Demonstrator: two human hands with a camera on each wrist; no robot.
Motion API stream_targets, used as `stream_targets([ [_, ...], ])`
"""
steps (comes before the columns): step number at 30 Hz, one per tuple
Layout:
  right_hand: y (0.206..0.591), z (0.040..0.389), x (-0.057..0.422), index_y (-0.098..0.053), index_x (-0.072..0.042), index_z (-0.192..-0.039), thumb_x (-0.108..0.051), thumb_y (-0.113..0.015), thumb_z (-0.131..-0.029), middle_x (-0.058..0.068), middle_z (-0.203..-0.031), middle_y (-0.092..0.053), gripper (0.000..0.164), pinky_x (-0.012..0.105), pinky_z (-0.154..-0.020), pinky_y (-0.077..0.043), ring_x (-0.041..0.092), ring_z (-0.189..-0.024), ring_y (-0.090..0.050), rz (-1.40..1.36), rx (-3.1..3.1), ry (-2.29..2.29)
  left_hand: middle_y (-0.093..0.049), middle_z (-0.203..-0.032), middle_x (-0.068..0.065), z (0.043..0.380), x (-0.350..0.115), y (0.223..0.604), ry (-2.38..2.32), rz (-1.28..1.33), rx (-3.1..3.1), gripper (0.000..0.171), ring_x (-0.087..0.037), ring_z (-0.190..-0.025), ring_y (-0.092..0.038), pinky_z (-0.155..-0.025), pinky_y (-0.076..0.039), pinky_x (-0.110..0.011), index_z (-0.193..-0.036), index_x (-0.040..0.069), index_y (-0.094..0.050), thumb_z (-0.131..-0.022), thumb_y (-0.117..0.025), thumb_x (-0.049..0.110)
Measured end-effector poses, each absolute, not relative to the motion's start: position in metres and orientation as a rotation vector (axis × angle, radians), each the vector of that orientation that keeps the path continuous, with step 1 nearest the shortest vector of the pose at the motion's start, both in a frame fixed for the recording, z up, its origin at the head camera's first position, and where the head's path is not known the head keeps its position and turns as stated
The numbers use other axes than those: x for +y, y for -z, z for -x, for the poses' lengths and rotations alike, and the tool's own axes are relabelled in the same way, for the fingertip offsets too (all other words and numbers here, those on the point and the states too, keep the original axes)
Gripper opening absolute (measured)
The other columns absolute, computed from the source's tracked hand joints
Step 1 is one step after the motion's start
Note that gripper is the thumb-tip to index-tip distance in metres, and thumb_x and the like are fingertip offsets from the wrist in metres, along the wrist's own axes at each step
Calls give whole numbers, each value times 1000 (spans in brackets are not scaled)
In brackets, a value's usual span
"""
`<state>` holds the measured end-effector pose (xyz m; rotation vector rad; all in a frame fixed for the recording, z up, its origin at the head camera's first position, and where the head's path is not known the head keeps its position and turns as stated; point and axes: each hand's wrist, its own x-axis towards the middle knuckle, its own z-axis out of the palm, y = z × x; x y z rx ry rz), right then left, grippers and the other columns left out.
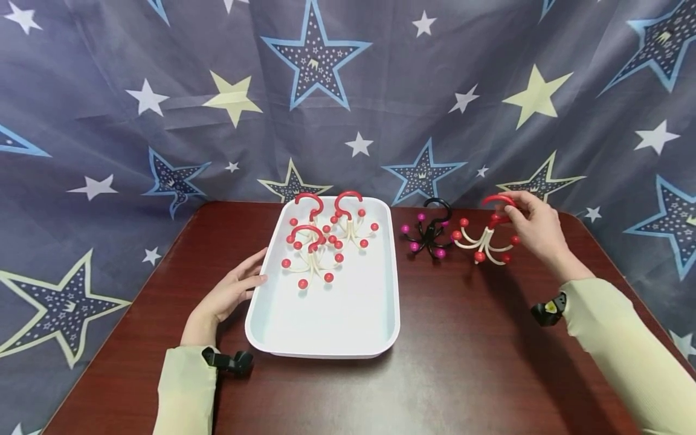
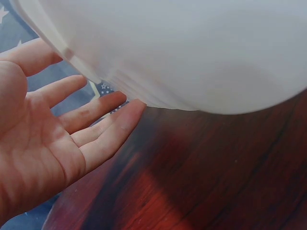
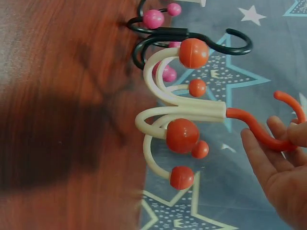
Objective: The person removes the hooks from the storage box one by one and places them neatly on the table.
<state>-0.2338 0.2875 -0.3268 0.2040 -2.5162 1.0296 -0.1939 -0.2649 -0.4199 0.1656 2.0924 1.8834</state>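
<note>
Pale sleeves (image 1: pixel 187 386) come in nearest at the bottom, a small black device (image 1: pixel 231 361) on my left wrist and another at my right. With my right hand (image 1: pixel 538 226) I pinch a red hook (image 1: pixel 500 198) between thumb and fingers; the grip is closed on that curve alone. From it hangs the cream hanger (image 1: pixel 487 235), upright below and to the left of my fingers, its curved prongs spread at the bottom and tipped with red balls (image 3: pixel 183 135). Its shadow lies apart from it on the dark red-brown table (image 1: pixel 462 362).

Just left of the hanger I hold, a black hanger (image 1: pixel 431 234) with magenta balls stands on the table, hook up; whether their outermost balls touch, I cannot tell.

My left hand (image 1: pixel 234 290) is at the left side of the white tray (image 1: pixel 348 308), fingers apart and nearly straight, palm turned toward it. One fingertip meets the tray's outer wall in the left wrist view; I cannot tell how firmly the thumb presses at the rim.

Inside the tray, right of that hand and well apart from my pinching one, three more red-hooked hangers (image 1: pixel 312 261) sit grouped in the far half, hooks up. Behind everything hangs a grey-blue cloth (image 1: pixel 201 36) with stars.
</note>
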Motion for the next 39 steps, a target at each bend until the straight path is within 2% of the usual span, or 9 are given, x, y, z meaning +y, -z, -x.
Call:
stream_targets([
  [4, 338, 237, 287, -59, -10, -115, -15, -51, -93, 15, -99, -67, 24, 11, -59, -42, -14, -72, -56, -167, -2543, -1035, -30, -143, -18, 195, -265, 423, -1885, -163, 2095, 65, -10, -103, -57, -79, -50, -31, -146, 22, -20, -91, -54, 18],
  [10, 349, 240, 287, -60, -8, -114, -13, -51, -92, 18, -101, -66, 24, 11, -52, -43, -19, -74, -51, -143, -2542, -1046, -29, -144, -20, 193, -262, 422, -1886, -174, 2084, 65, -10, -104, -56, -79, -50, -30, -146, 20, -19, -91, -54, 17],
  [14, 354, 240, 288, -58, -10, -116, -17, -50, -93, 18, -103, -65, 25, 18, -47, -46, -15, -74, -55, -119, -2548, -1095, -29, -144, -20, 193, -262, 422, -1882, -185, 2088, 65, -9, -104, -56, -78, -50, -30, -146, 20, -19, -92, -53, 17],
  [18, 360, 242, 289, -58, -12, -117, -19, -50, -93, 16, -104, -65, 25, 16, -49, -45, -12, -72, -56, -93, -2562, -1101, -29, -144, -19, 194, -263, 421, -1875, -188, 2089, 65, -9, -104, -56, -79, -50, -30, -146, 21, -18, -92, -53, 17],
  [25, 369, 246, 291, -58, -6, -116, -10, -50, -93, 20, -103, -65, 25, 10, -59, -46, -15, -73, -56, -123, -2517, -1121, -29, -144, -18, 192, -263, 420, -1873, -169, 2091, 65, -10, -104, -56, -79, -50, -30, -146, 22, -18, -92, -53, 18],
  [28, 368, 245, 290, -58, -6, -116, -10, -50, -93, 20, -104, -65, 25, 11, -58, -47, -15, -72, -55, -129, -2517, -1137, -29, -144, -18, 192, -263, 420, -1875, -166, 2090, 65, -11, -104, -56, -79, -50, -30, -146, 21, -18, -92, -53, 18],
  [30, 367, 244, 291, -58, -8, -117, -12, -51, -92, 18, -105, -65, 26, 10, -58, -44, -17, -71, -52, -118, -2538, -1093, -29, -144, -19, 192, -263, 421, -1878, -165, 2089, 65, -11, -104, -56, -79, -50, -30, -146, 21, -18, -92, -53, 17],
  [35, 358, 243, 290, -58, -11, -120, -19, -55, -91, 14, -108, -64, 31, 14, -69, -35, -20, -73, -43, -111, -2547, -981, -30, -144, -18, 194, -264, 422, -1877, -163, 2100, 65, -10, -105, -55, -79, -50, -29, -146, 22, -20, -91, -54, 19],
  [39, 347, 245, 282, -60, -8, -117, -17, -55, -90, 14, -110, -64, 29, 10, -73, -34, -20, -78, -43, -143, -2463, -998, -30, -144, -17, 194, -266, 422, -1863, -149, 2107, 65, -9, -105, -55, -80, -50, -30, -146, 23, -20, -91, -54, 20],
])
